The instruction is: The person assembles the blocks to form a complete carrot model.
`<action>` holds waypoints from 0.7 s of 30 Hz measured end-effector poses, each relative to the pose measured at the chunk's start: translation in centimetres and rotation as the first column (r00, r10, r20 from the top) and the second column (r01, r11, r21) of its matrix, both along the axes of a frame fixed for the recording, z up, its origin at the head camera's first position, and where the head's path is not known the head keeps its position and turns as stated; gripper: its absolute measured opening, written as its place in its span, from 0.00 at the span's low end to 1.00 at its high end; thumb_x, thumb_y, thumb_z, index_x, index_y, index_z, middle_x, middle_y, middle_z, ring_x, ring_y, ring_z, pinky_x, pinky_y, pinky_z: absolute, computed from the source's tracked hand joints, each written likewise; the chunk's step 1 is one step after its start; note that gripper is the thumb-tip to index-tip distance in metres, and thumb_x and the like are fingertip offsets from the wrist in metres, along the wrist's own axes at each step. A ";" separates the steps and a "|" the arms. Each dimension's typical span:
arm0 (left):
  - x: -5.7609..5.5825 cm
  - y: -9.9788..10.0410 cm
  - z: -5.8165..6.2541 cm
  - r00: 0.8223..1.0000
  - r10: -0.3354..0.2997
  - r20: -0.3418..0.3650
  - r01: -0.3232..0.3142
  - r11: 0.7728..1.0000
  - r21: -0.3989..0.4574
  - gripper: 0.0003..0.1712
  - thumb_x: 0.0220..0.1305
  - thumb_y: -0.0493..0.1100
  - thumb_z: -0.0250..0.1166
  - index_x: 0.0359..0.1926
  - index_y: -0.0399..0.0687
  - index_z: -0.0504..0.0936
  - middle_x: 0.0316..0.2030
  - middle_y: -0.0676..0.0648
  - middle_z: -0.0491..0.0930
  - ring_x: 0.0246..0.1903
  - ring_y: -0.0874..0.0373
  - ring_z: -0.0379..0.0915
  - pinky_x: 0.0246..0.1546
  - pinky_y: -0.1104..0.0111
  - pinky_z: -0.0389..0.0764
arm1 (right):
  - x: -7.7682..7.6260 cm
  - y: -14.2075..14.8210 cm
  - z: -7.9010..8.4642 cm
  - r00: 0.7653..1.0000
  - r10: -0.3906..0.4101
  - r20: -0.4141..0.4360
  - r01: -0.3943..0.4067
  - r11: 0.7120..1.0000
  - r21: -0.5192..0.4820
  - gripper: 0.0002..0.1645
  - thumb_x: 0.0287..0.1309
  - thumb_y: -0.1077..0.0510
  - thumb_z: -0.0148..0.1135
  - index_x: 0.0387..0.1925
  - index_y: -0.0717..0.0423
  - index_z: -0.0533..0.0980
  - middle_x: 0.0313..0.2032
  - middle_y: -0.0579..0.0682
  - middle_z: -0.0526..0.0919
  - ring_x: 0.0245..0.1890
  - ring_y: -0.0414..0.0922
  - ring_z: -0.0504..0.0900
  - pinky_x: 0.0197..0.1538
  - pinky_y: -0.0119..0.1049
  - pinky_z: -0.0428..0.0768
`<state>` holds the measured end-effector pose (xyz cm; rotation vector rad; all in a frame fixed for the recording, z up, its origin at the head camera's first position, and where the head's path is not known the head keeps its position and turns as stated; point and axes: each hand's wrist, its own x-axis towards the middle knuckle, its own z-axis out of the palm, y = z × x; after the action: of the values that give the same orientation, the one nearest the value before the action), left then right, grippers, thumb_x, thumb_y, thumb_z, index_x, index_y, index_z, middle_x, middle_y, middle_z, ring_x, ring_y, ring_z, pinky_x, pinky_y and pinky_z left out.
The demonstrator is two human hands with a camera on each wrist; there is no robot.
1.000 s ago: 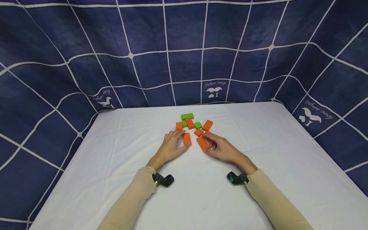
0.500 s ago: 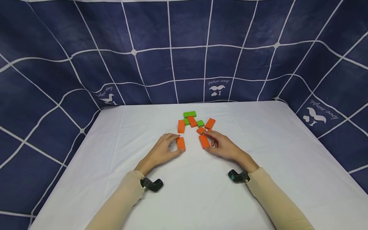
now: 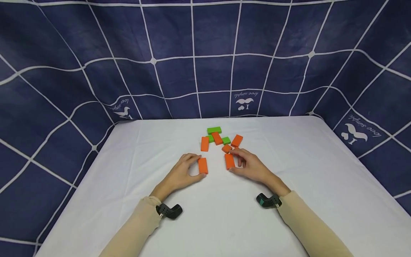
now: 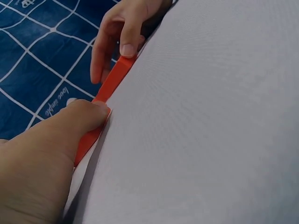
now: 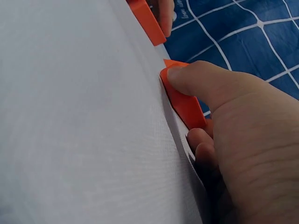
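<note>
In the head view my left hand pinches an orange rectangular block lengthwise, thumb at its near end and fingers at its far end. Across a small gap, my right hand holds a second orange block the same way. Both blocks look to lie on the white cloth. The left wrist view shows the thumb pressing the left block. In the right wrist view the thumb lies on the right block, while several fingers are partly hidden.
Beyond the hands lie an orange block, a small orange block, a tilted orange block, another orange block, a long green block and small green blocks. A blue gridded curtain stands behind the white table.
My left hand has drawn its orange block left and nearer to me, apart from the orange block beyond it. My right hand has turned its block slightly straighter.
</note>
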<state>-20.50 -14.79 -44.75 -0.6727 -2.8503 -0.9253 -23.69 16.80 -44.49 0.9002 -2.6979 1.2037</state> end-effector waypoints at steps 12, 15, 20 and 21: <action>0.1 0.0 -0.5 0.999 -0.011 -0.032 0.011 1.000 -0.006 0.40 0.60 0.61 0.73 0.67 0.48 0.77 0.62 0.48 0.75 0.65 0.53 0.68 0.69 0.56 0.73 | 0.4 -0.3 0.0 1.000 -0.013 0.012 0.013 1.000 -0.005 0.39 0.54 0.54 0.79 0.66 0.54 0.75 0.38 0.47 0.78 0.35 0.42 0.76 0.34 0.29 0.77; 0.1 0.0 -0.4 0.999 -0.019 -0.034 0.019 1.000 -0.012 0.39 0.60 0.61 0.73 0.67 0.47 0.77 0.62 0.48 0.75 0.65 0.53 0.68 0.69 0.55 0.73 | 0.4 -0.7 0.2 1.000 -0.022 0.018 0.023 1.000 -0.020 0.40 0.54 0.54 0.79 0.68 0.54 0.74 0.43 0.49 0.79 0.39 0.43 0.77 0.40 0.30 0.80; -0.1 -0.1 -0.2 0.999 -0.021 -0.035 0.020 0.999 -0.027 0.39 0.60 0.61 0.73 0.67 0.48 0.77 0.62 0.48 0.75 0.65 0.53 0.68 0.69 0.56 0.73 | 0.4 -1.5 0.4 1.000 0.005 0.027 -0.004 0.999 -0.052 0.42 0.54 0.54 0.79 0.69 0.54 0.74 0.55 0.52 0.79 0.47 0.44 0.81 0.51 0.35 0.84; -0.1 -0.1 -0.1 0.999 -0.023 -0.039 0.022 0.999 -0.025 0.39 0.60 0.61 0.73 0.67 0.48 0.77 0.62 0.48 0.75 0.65 0.53 0.68 0.69 0.56 0.73 | 0.4 -1.6 0.4 0.999 0.008 0.036 -0.006 0.998 -0.056 0.42 0.54 0.54 0.79 0.69 0.53 0.74 0.58 0.52 0.78 0.48 0.44 0.82 0.53 0.36 0.84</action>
<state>-20.64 -14.85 -44.90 -0.7187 -2.8302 -0.8715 -23.32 15.19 -44.05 0.8900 -2.6765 1.3024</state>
